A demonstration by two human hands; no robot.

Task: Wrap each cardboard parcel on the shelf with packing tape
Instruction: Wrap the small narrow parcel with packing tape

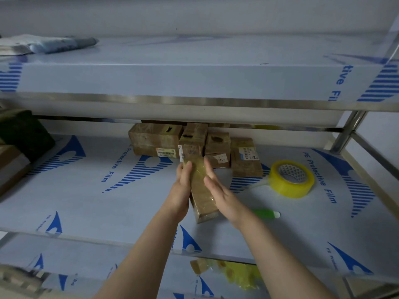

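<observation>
1. Parcel [204, 197]: a long, narrow cardboard box with a glossy tape skin. It is held between both hands over the front half of the middle shelf [108, 201], with its far end pointing to the back. Whether its near end rests on the shelf cannot be told.
2. Left hand [182, 184]: grips the parcel's left side, fingertips curled onto its far end.
3. Right hand [218, 190]: fingers straight and slightly spread, laid flat against the parcel's right side.
4. Stacked parcels [194, 141]: several brown boxes, some labelled, crowded at the back of the same shelf.
5. Tape roll [291, 179]: yellowish, lying flat to the right of the hands, with a loose tail trailing left.
6. Green tool [265, 213]: lies near the right wrist, blurred.
7. Tape scraps [239, 275]: crumpled and yellow, on the shelf below.
</observation>
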